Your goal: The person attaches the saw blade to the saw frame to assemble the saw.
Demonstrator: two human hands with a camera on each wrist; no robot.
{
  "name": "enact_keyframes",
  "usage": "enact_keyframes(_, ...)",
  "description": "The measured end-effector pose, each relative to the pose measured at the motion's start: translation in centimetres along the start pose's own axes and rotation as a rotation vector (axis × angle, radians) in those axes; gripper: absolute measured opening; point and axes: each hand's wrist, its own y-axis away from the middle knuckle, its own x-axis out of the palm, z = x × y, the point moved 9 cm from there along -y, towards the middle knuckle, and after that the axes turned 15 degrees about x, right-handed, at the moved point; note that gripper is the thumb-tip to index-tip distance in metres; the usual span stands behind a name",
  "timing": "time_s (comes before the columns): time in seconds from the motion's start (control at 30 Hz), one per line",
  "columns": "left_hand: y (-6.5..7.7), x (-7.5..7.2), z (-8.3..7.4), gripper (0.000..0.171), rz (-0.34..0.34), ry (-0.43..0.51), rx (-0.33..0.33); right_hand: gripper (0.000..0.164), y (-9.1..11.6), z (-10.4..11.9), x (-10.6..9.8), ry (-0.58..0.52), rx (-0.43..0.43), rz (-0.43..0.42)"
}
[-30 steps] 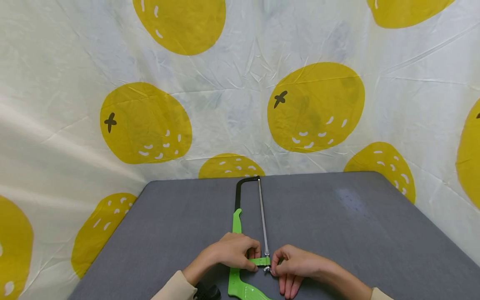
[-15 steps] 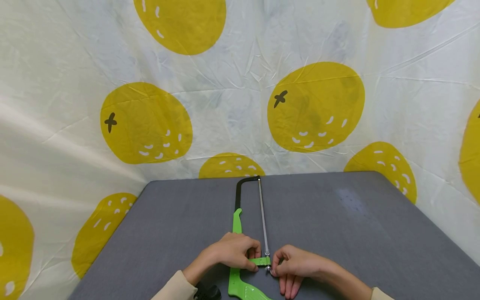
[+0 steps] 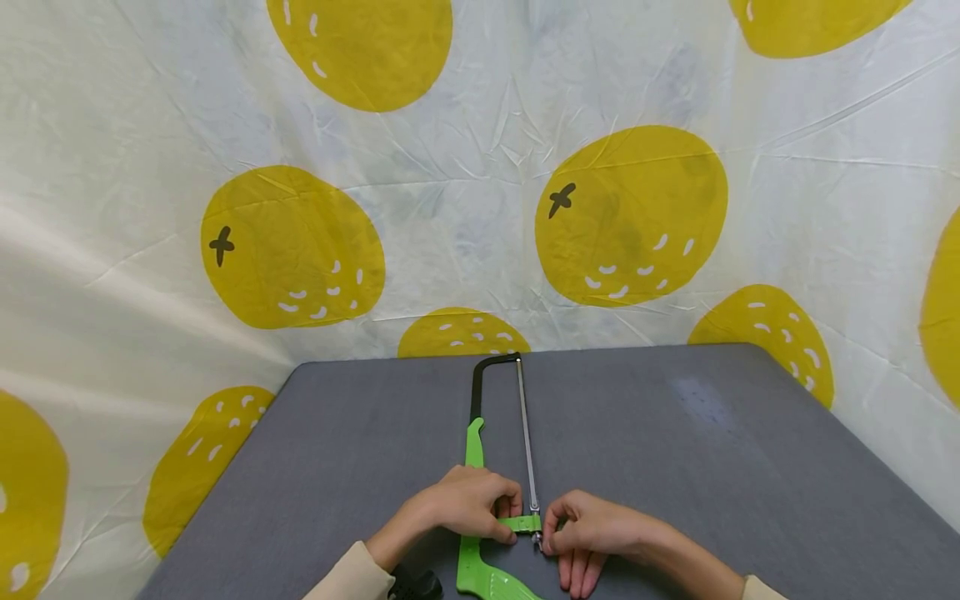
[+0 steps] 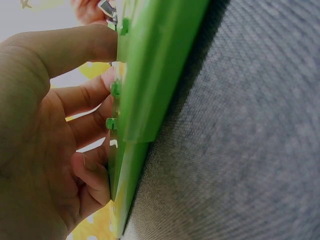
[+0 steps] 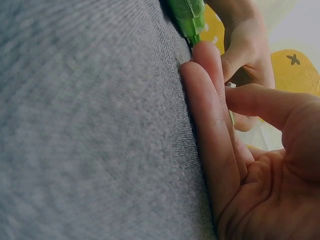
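Observation:
A hacksaw (image 3: 474, 443) with a green handle and black front bow lies flat, its blade (image 3: 527, 433) on the right side, pointing away from me. My left hand (image 3: 468, 504) holds its green frame; in the left wrist view the thumb presses the green crosspiece (image 4: 150, 75) and the fingers rest along its edge. A small metal wing nut (image 3: 537, 540) sits at the blade's near end. With thumb and index finger my right hand (image 3: 596, 527) pinches that nut, while its other fingers lie on the cloth. In the right wrist view the fingers mostly hide the nut.
The saw lies on a grey cloth-covered table (image 3: 637, 433). A white curtain (image 3: 465, 233) printed with yellow fruit hangs behind and on the sides. A black object (image 3: 415, 585), partly cut off, is beside the left wrist at the bottom edge.
The wing nut has turned slightly; its wings stand at a different angle than a second ago. Both hands and the saw hold their places.

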Motion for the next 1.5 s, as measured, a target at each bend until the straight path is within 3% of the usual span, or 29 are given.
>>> enact_keyframes(0.83, 0.09, 0.11, 0.00, 0.018, 0.001, 0.021, -0.010, 0.025, 0.10, 0.44, 0.07, -0.002, 0.001, -0.039)
enact_keyframes(1.5, 0.12, -0.16, -0.05, 0.018, 0.008, 0.026, -0.010, 0.018, 0.07, 0.16, -0.07, 0.012, 0.031, -0.078)
